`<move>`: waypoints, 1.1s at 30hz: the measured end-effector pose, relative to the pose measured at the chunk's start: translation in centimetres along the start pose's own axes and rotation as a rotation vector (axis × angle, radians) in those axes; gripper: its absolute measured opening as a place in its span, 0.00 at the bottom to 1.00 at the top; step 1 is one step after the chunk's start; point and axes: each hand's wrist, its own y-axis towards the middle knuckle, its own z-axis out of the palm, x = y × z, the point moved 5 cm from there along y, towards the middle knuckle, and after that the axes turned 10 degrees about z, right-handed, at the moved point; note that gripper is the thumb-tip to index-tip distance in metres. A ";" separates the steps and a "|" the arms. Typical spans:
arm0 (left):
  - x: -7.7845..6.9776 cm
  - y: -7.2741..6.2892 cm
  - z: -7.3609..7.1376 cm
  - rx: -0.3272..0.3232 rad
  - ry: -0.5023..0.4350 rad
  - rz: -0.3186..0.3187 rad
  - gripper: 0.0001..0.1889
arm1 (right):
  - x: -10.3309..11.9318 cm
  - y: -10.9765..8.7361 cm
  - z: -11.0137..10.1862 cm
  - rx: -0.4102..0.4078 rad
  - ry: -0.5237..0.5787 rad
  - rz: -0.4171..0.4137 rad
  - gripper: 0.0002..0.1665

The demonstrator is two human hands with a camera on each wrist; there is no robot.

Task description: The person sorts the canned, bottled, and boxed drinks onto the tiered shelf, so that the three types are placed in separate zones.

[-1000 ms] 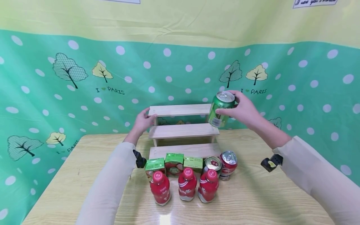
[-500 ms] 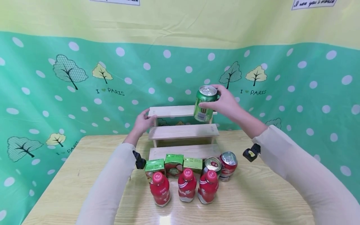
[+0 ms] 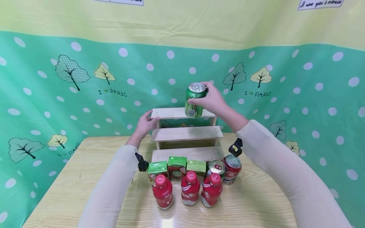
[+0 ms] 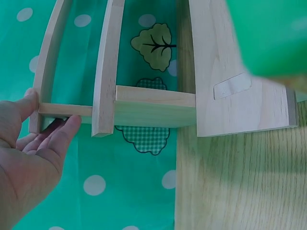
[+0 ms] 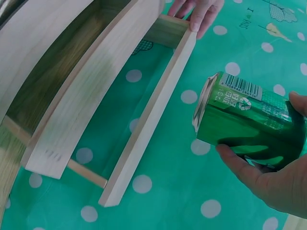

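My right hand (image 3: 212, 98) grips a green drink can (image 3: 194, 106), held upright above the top board of a three-step wooden shelf (image 3: 182, 133). In the right wrist view, a barcode shows on the can (image 5: 249, 115), with thumb and fingers wrapped round its lower part. My left hand (image 3: 146, 124) holds the shelf's upper left end. In the left wrist view, the thumb of that hand (image 4: 33, 163) lies on the top board's edge and the fingers curl under the side support.
Before the shelf stand green juice boxes (image 3: 177, 167), a dark can (image 3: 215, 167) and a red can (image 3: 232, 169). Several red-capped bottles (image 3: 190, 188) stand in front of them on the wooden table (image 3: 94, 177). A green and yellow polka-dot cloth (image 3: 159, 79) hangs behind.
My right hand has carried the green can leftward and slightly up, from the shelf's right end to over the right-middle of the top board. My left hand keeps its place on the shelf.
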 end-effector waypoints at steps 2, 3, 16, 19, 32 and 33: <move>0.1 0.0 0.0 -0.002 -0.003 -0.002 0.37 | 0.2 0.2 0.6 -0.001 0.005 0.003 0.50; 0.1 0.0 0.0 -0.003 -0.005 -0.002 0.37 | 0.3 0.3 0.9 0.000 0.009 0.002 0.50; 0.3 0.1 -0.1 -0.019 0.010 0.021 0.36 | 1.1 1.4 4.0 -0.002 0.018 0.017 0.49; 0.2 0.0 -0.1 -0.017 0.009 0.021 0.37 | 1.3 1.6 4.2 -0.007 0.019 0.016 0.49; 0.2 0.1 0.1 -0.021 0.004 0.017 0.37 | 1.5 3.0 5.7 -0.060 0.036 0.008 0.47; 0.2 0.1 0.1 -0.021 0.005 0.018 0.37 | 1.4 3.2 5.9 -0.067 0.031 0.009 0.47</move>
